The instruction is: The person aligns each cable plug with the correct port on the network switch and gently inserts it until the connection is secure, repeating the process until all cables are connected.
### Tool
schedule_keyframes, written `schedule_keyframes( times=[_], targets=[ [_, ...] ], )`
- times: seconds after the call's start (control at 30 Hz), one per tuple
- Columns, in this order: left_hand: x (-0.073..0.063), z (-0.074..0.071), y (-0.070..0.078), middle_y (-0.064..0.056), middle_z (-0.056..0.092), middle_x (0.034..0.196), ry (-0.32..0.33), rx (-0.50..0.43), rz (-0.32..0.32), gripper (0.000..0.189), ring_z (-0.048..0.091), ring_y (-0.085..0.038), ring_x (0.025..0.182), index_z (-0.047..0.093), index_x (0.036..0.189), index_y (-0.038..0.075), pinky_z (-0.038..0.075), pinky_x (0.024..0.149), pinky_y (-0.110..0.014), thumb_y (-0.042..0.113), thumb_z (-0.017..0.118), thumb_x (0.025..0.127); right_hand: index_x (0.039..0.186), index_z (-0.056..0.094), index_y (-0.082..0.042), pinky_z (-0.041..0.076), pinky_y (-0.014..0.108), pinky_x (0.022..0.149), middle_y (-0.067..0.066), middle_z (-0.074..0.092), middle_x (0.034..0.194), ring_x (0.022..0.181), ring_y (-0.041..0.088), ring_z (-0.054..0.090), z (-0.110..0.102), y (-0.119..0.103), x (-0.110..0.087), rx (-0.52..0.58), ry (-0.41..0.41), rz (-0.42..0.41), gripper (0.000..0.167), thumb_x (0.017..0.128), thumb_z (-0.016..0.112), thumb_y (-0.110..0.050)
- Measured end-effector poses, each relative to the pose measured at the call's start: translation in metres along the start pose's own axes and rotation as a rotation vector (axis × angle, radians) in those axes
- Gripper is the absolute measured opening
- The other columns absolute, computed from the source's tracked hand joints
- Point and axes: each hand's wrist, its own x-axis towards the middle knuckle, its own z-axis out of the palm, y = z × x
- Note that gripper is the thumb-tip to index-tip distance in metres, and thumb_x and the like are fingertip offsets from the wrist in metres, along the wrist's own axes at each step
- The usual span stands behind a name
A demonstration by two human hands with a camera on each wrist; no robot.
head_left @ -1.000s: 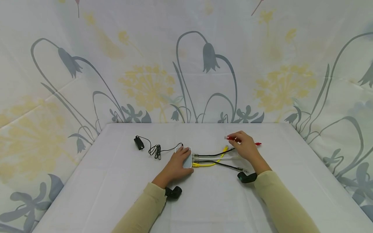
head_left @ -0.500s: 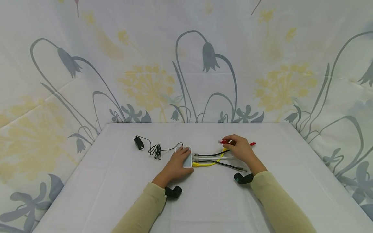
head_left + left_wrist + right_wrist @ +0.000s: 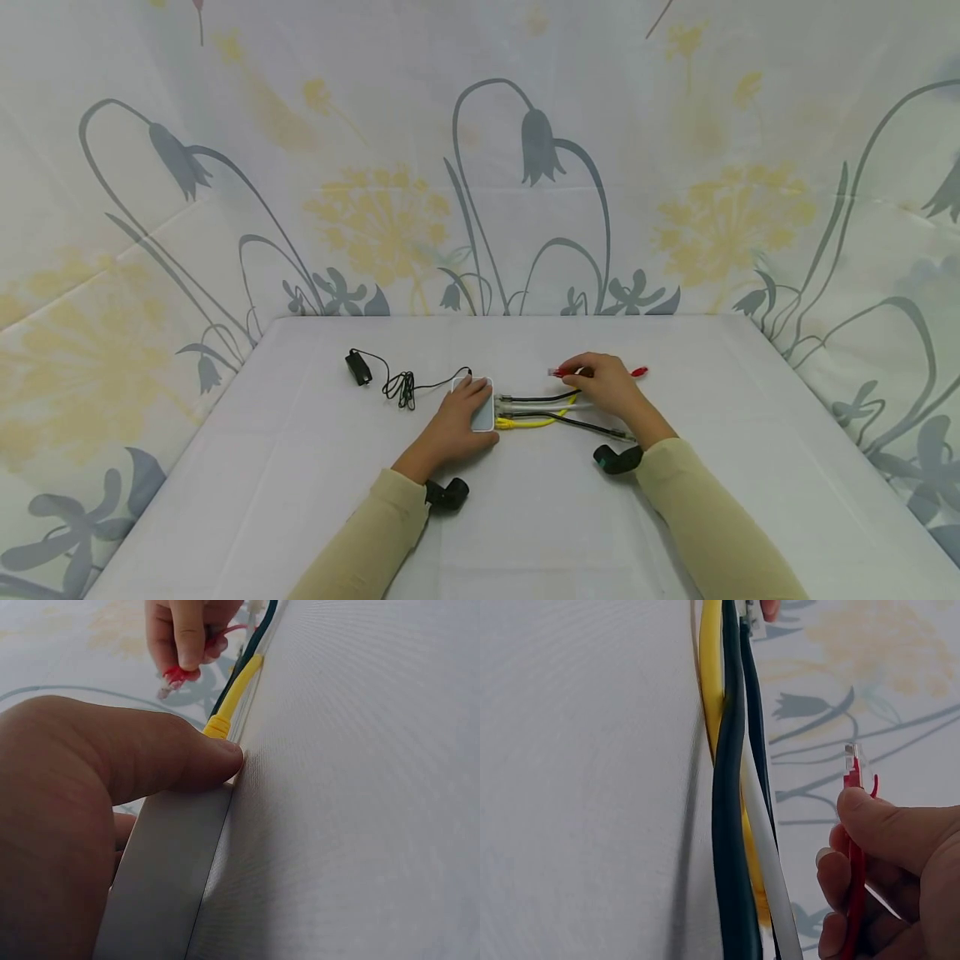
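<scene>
A small white network switch lies mid-table with several Ethernet cables plugged into its right side. My left hand holds it, fingers spread over its top and thumb along the near edge; the hand covers most of the switch. Beyond the cables, my right hand pinches a red Ethernet cable between thumb and fingers, close behind its clear plug. That plug points left toward the switch and stands apart from it. The middle of the red cable is hidden by the hand.
A yellow cable, a white cable, an upper black cable and a lower black cable run rightward from the switch. Left of it lie a coiled cord and a black power adapter. A patterned cloth stands behind.
My right hand has moved left and slightly nearer, bringing the red Ethernet cable closer to the switch. My left hand and the switch have stayed put.
</scene>
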Motion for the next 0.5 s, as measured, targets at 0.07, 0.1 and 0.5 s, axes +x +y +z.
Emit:
schedule_keyframes(
  times=[0.07,0.1,0.5],
  targets=[
    [0.000,0.000,0.000,-0.009,0.032,0.157,0.001,-0.002,0.003,0.076,0.017,-0.035,0.149,0.038,0.149,0.008,0.020,0.116,-0.059,0.033,0.068,0.084,0.110,0.072,-0.014,0.047,0.028,0.070,0.006,0.071,0.104,0.085,0.017,0.060,0.001,-0.001,0.000,-0.013,-0.002,-0.016,0.022,0.090,0.069,-0.023],
    [0.000,0.000,0.000,-0.009,0.032,0.157,0.002,-0.003,0.004,0.076,0.017,-0.035,0.149,0.038,0.149,0.007,0.020,0.116,-0.059,0.033,0.068,0.084,0.111,0.072,-0.014,0.047,0.028,0.071,0.006,0.071,0.104,0.085,0.017,0.061,0.001,-0.001,0.001,-0.017,-0.004,-0.021,0.023,0.090,0.069,-0.022],
    [0.000,0.001,0.000,-0.008,0.032,0.158,0.001,-0.007,0.000,0.076,0.016,-0.034,0.150,0.038,0.149,0.008,0.019,0.117,-0.058,0.033,0.068,0.084,0.112,0.072,-0.014,0.050,0.033,0.076,0.006,0.070,0.110,0.091,0.019,0.063,0.012,-0.003,0.007,-0.047,-0.046,-0.067,0.022,0.092,0.066,-0.022]
  ],
)
